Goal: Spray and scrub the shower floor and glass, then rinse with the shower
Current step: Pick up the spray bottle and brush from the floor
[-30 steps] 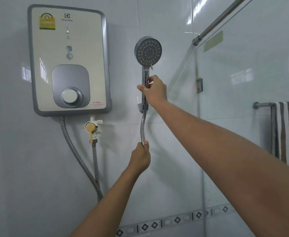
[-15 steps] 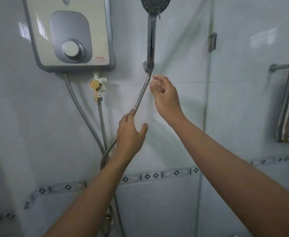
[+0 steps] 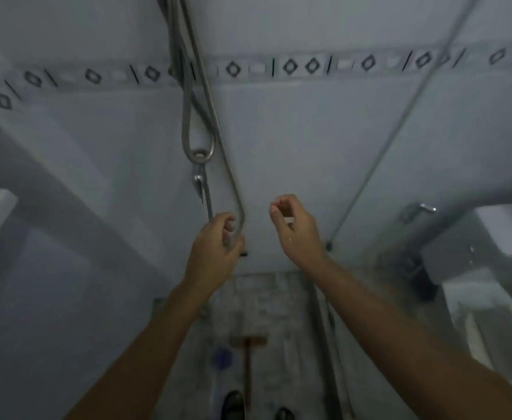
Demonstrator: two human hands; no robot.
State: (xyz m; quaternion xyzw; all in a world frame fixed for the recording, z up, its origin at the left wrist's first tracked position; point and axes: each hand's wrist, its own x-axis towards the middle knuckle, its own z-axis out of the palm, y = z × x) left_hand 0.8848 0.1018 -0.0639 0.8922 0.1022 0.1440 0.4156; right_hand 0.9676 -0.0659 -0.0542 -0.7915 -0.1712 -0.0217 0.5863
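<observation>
The metal shower hose (image 3: 209, 110) hangs down the white tiled wall in loops. My left hand (image 3: 215, 247) is closed around the lowest bend of the hose. To its right, my right hand (image 3: 297, 231) is wet, with its fingers loosely curled and nothing in them, clear of the hose. The shower head is out of view above. The grey patterned shower floor (image 3: 282, 310) shows below my arms. The glass panel (image 3: 430, 147) stands on the right, its edge running diagonally.
A wooden-handled scrub brush (image 3: 248, 356) lies on the floor beside a blue-topped object (image 3: 223, 359). My feet (image 3: 233, 404) show at the bottom edge. A metal hinge (image 3: 415, 210) sits on the glass, with a white fixture (image 3: 491, 313) behind it.
My view has swung down from the heater and shower head to the lower wall and floor. My left hand has slid down and closed on the hose's bottom loop. My right hand has dropped.
</observation>
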